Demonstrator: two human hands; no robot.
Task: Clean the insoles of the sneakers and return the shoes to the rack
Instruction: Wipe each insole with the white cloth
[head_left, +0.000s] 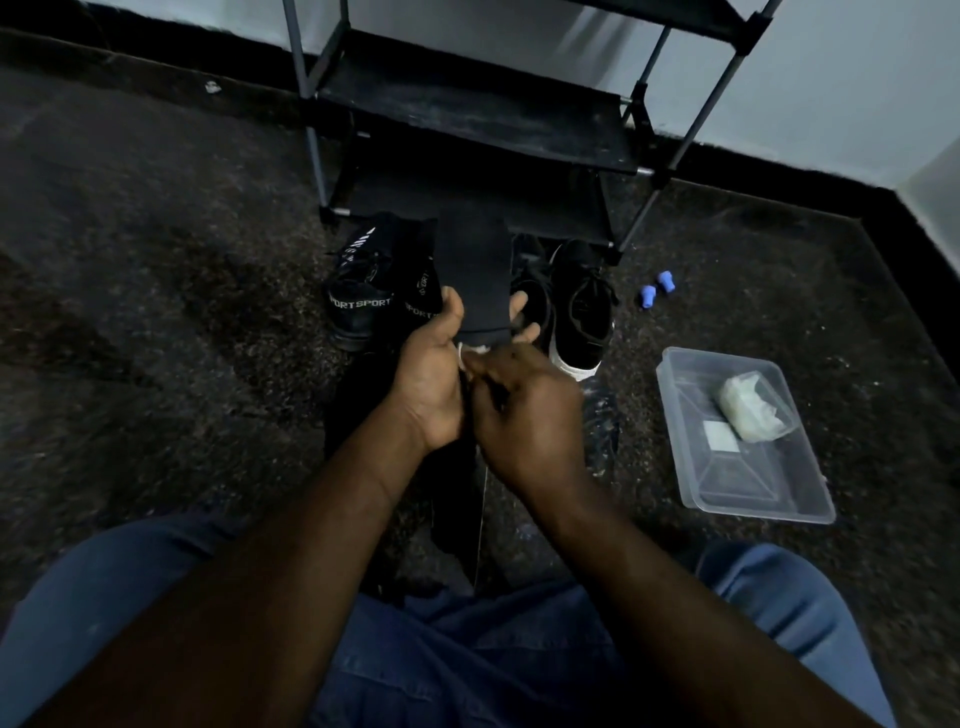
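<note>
sneakers (358, 306) 4 | insole (472, 275) 1 | wipe (471, 353) 1 | rack (467, 124) 1 | tub (753, 467) 1

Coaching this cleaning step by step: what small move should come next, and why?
Probably slide the white wipe in the right hand up along the black insole: the left hand grips it, and the wipe sits only at its near end.

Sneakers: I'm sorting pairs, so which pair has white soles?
The right-hand pair, nearest the clear tub; the left pair shows SPORT lettering and dark soles.
</note>
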